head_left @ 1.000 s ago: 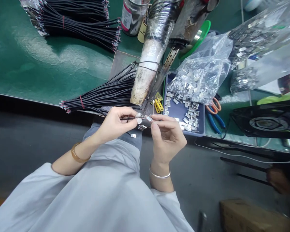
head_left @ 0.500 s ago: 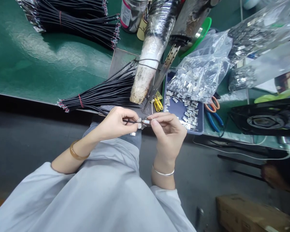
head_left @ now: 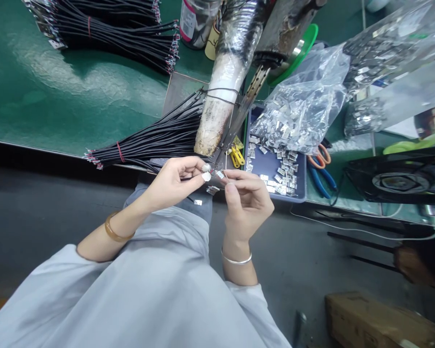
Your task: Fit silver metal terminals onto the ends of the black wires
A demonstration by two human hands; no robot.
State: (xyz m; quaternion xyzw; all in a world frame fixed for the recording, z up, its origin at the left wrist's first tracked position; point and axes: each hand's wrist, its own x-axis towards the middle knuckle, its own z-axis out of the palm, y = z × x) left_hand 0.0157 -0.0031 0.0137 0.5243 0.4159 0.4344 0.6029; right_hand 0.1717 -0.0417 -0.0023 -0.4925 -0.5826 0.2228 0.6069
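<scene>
My left hand (head_left: 179, 181), with white covers on its thumb and fingertip, pinches the end of a black cable; a little red wire shows at its fingertips. A small silver metal connector (head_left: 220, 174) sits just past them, close to my right fingertips. My right hand (head_left: 248, 193) is closed, thumb against fingers, on a thin silvery wire (head_left: 226, 162) that runs upward and looks like solder. Below the fingertips is another metal connector (head_left: 212, 190); what supports it is unclear. One more small metal piece (head_left: 198, 202) lies over my lap.
A tied bundle of black cables (head_left: 148, 140) lies behind my left hand, with more bundles (head_left: 119, 36) farther back. A wrapped tube (head_left: 221, 92) and a slotted metal bar (head_left: 244, 113) slope down toward my hands. Right are a blue tray (head_left: 301, 186) of connectors, yellow cutter (head_left: 236, 155) and pliers (head_left: 319, 181).
The connector between my hands has moved slightly up and tilted. My right hand has shifted a little left and down, and the lower connector now shows separately beneath the fingertips.
</scene>
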